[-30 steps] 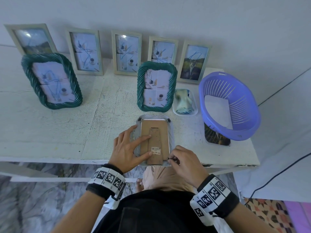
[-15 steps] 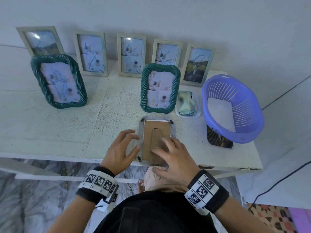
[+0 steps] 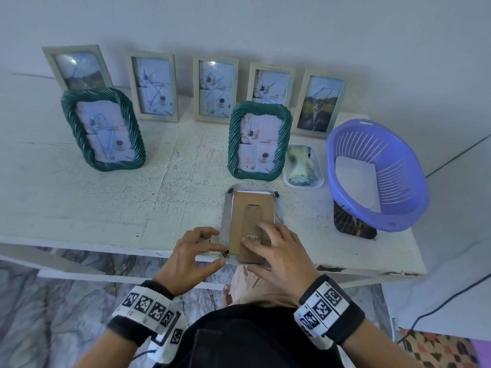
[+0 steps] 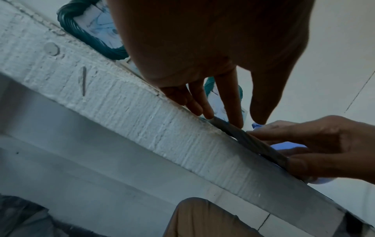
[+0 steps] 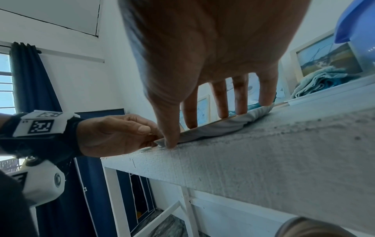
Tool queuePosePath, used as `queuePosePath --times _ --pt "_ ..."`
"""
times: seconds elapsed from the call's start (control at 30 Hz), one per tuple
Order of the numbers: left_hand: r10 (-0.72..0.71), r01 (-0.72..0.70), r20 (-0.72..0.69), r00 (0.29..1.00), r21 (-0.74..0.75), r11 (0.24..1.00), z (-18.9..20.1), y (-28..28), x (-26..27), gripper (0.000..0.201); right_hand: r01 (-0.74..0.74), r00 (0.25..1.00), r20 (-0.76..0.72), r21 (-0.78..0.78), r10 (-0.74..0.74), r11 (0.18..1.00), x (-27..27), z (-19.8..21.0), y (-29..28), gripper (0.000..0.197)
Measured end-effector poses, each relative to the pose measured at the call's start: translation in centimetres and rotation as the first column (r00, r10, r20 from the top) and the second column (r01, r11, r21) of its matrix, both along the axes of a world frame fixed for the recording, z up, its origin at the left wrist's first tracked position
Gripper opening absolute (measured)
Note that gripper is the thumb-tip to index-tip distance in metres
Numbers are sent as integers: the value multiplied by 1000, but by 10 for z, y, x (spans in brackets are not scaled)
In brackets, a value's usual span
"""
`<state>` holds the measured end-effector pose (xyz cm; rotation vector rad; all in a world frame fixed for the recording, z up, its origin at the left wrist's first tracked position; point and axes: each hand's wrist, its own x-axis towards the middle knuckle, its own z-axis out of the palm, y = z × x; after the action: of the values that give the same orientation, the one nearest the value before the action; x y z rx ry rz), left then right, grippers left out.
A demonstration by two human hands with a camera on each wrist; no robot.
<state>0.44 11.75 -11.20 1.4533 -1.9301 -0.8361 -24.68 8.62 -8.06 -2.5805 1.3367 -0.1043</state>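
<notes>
- left grip (image 3: 190, 257): at the desk's near edge. Fingers curled, thumb and fingertips pinching the near-left corner of the face-down frame (image 3: 225, 216), right by a small black clip (image 3: 225, 253).
- right grip (image 3: 279, 251): fingers straight and spread, pressed flat on the cardboard backing (image 3: 252, 208). In the right wrist view the thumb tip is down at the frame's near edge.
- face-down frame: lies flat on the desk (image 3: 106, 203) at its near edge, between the two grips. Grey rim, brown backing upward. The barcode sticker (image 3: 252, 237) on the folded stand shows just beside the right fingers.
- Just behind it: green twisted-rim frame (image 3: 259, 140), upright, picture side toward the person.
- Just right of that frame: clear tray (image 3: 320, 179) holding a folded cloth (image 3: 303, 166).
- Right end of the desk: purple basket (image 3: 414, 181) with a white sheet (image 3: 356, 181) inside. Its near rim lies over a dark flat thing (image 3: 350, 224); what that is, cannot tell.
- Left, well apart from the work: second green frame (image 3: 102, 128), upright.
- Farthest: row of five pale frames (image 3: 215, 87), upright along the wall.
</notes>
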Motion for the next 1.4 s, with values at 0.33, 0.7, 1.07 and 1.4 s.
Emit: queuePosePath --times 0.33,0.7,1.07,1.4 --pt "-6 7 -25 1000 26 1000 -2 -1 0 24 -3 1000 -19 -19 2 1000 -1 0 -1 53" --pt "53 -31 156 986 -140 990 13 -37 -15 36 32 980 189 186 -68 982 -5 16 -21 63" --pt "-65 152 534 843 -121 981 30 -83 -47 43 353 903 162 250 -398 902 -16 -5 -85 31" --pt "-94 153 512 854 -75 985 30 -82 -43 43 331 799 340 440 -496 835 -23 -9 -87 43"
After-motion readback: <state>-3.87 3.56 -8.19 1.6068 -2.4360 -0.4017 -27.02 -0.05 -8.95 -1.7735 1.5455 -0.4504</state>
